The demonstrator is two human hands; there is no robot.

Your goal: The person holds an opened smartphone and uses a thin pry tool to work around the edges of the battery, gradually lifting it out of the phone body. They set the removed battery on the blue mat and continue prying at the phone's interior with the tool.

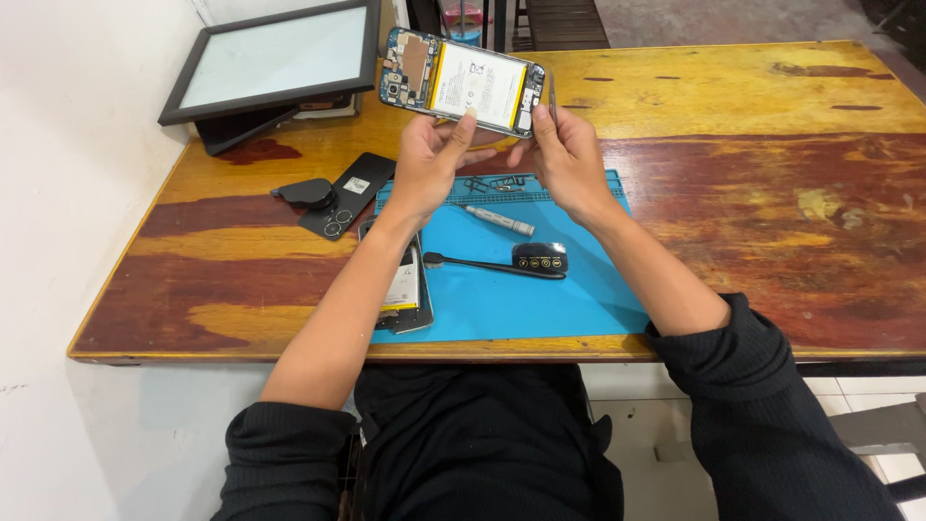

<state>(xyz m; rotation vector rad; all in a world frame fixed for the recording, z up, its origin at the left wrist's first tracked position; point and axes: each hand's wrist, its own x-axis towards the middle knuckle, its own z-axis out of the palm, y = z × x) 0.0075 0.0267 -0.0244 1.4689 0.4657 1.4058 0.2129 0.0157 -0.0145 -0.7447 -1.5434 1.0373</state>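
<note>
Item: opened smartphone (465, 83), back cover off, held up over the far edge of the blue repair mat (540, 289). I note its long axis runs left-right, tilted down to the right. My left hand (429, 159) grips the lower edge near mid-body; my right hand (564, 159) pinches slim tweezers (552, 96) at the phone's right end, nearer the work. Label: white rectangular battery sticker, yellow-edged, centre of phone. On mat: screwdriver (497, 220), black handled tool (511, 262).

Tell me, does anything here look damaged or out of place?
The phone in both hands has no back cover, so its battery and board show. A second phone hangs over the mat's left edge.
</note>
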